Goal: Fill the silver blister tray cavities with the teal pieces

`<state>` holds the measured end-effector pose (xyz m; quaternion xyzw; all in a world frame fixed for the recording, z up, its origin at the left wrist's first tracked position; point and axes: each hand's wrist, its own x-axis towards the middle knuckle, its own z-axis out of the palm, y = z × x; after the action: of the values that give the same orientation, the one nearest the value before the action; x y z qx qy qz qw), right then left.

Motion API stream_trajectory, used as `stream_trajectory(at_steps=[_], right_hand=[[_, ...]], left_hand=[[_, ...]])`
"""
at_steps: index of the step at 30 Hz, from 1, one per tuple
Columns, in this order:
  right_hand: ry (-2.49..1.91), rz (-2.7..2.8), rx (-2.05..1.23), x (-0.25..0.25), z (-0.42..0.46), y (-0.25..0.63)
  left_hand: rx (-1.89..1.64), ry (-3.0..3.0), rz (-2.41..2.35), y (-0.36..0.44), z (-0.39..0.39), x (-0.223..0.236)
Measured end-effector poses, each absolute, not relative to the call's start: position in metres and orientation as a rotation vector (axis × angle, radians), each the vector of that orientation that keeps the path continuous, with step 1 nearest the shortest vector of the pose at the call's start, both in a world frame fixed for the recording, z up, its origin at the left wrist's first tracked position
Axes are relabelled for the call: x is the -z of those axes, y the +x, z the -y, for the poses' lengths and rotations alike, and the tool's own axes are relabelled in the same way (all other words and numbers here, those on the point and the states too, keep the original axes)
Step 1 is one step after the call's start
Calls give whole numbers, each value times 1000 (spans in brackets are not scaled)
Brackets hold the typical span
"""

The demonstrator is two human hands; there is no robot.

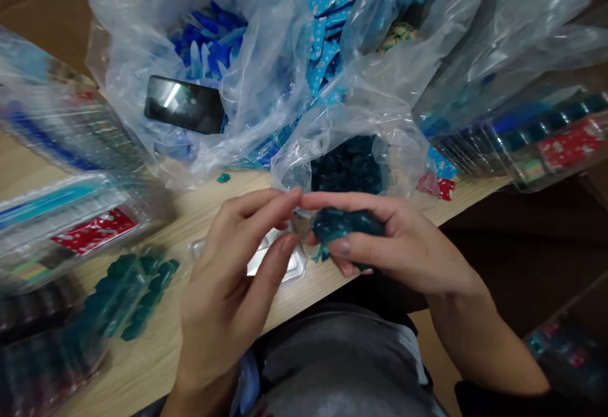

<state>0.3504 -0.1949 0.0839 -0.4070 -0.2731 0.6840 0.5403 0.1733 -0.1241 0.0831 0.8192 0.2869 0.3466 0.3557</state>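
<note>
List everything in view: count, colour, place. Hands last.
Clear bags: several, clear, along the back
Blue pieces: many, blue, left bag
Phone: one, black, at left bag
Patterned packets: many, light blue, back centre
Striped pieces: several, multicoloured, back right
Dark pieces: many, dark teal, front bag
Small piece: one, green, left of front bag
Loose packets: some, red and blue, right of front bag
Tray: one, clear, partly hidden, centre
Rowed pieces: several, teal, lower left
Packed trays: several, clear, left and right edges
Table: one, light wood, beneath
Held bundle: count unclear, teal, centre right
Garment: one, dark grey, bottom centre
Left hand: one, bare, centre left
Right hand: one, bare, around held bundle
</note>
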Motion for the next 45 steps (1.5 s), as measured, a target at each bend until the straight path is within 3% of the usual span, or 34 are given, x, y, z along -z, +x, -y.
stream_trajectory(at_steps=[5,10,18,35,45], right_hand=[[-1101,1007,-1551,-85,196,337],[-1139,1016,-1530,-76,189,317],[-1085,865,-1557,-74,170,287],[-1022,417,-1759,-58,180,273],[-1145,863,-1376,-60,188,274]], left_hand=[[-664,2286,-674,161,115,-89],[-505,2180,-711,135,115,-89],[-852,1668,-800,116,118,-64],[-870,1395,-925,102,114,-55],[-822,1775,-880,107,122,-63]])
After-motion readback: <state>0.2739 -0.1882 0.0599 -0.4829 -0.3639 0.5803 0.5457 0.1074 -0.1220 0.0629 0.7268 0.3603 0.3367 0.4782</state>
